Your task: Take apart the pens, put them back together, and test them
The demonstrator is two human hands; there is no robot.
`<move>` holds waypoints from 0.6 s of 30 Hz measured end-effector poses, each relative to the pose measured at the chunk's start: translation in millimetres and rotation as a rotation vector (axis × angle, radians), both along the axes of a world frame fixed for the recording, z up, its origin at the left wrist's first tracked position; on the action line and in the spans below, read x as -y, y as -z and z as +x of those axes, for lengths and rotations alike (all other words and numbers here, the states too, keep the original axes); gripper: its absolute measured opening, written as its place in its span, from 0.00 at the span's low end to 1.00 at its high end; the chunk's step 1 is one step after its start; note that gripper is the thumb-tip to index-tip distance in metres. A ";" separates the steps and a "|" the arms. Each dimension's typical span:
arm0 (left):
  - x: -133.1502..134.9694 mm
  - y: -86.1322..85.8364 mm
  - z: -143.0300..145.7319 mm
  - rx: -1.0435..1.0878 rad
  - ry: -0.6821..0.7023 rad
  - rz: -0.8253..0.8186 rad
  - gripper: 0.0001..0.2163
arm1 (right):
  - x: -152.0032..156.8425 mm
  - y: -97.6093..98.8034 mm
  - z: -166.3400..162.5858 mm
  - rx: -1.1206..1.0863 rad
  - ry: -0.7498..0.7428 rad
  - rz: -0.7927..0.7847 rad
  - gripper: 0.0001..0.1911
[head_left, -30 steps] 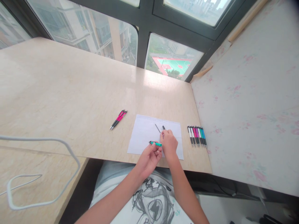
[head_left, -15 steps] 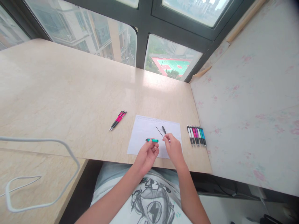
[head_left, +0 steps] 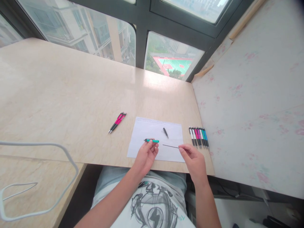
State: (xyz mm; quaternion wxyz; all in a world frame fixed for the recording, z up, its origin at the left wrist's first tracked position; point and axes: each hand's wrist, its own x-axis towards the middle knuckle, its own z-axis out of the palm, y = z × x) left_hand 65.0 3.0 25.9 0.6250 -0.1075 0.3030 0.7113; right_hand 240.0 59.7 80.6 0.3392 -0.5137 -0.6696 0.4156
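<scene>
My left hand [head_left: 147, 154] is closed on a green pen barrel [head_left: 154, 141] with a black clip end, held above the sheet of paper [head_left: 144, 126]. Between the fingertips of my right hand [head_left: 193, 157] is one end of a thin dark pen refill [head_left: 169, 146]. The refill points left, toward the barrel's open end, with a gap between them. A black pen grip [head_left: 165, 132] lies on the paper, beyond both hands. Faint writing runs along the paper's far edge.
Two pink-and-black pens [head_left: 117, 123] lie left of the paper. Several pens [head_left: 199, 137] in various colours form a row on the right, near the papered wall [head_left: 251, 107]. A white cable [head_left: 68, 155] loops at the left. Windows [head_left: 174, 53] stand behind the desk [head_left: 71, 95].
My right hand has moved right and slightly nearer to me with the refill, which has swung from slanted to almost level. My left hand still holds the barrel. The view has shifted slightly.
</scene>
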 end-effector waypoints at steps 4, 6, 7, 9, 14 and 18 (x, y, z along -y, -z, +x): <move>0.1 1.7 2.7 -0.091 0.030 -0.007 0.07 | 1.6 -1.0 -4.0 0.024 -0.022 0.045 0.11; 0.2 2.2 2.3 -0.112 0.030 -0.013 0.07 | 1.9 -2.2 -4.2 0.021 -0.019 0.049 0.11; 0.2 2.2 1.6 -0.114 0.024 -0.017 0.08 | 1.9 -3.2 -3.7 0.019 -0.014 0.051 0.11; 0.3 1.6 0.3 -0.112 0.011 -0.024 0.07 | 1.7 -5.4 -2.1 0.012 0.000 0.062 0.11; 2.1 -4.6 2.5 -0.122 0.059 -0.005 0.08 | 1.0 -2.4 -2.8 -0.012 -0.003 0.047 0.09; 4.7 -11.5 7.3 -0.128 0.118 0.016 0.08 | 3.3 6.2 -9.7 -0.076 -0.014 -0.016 0.09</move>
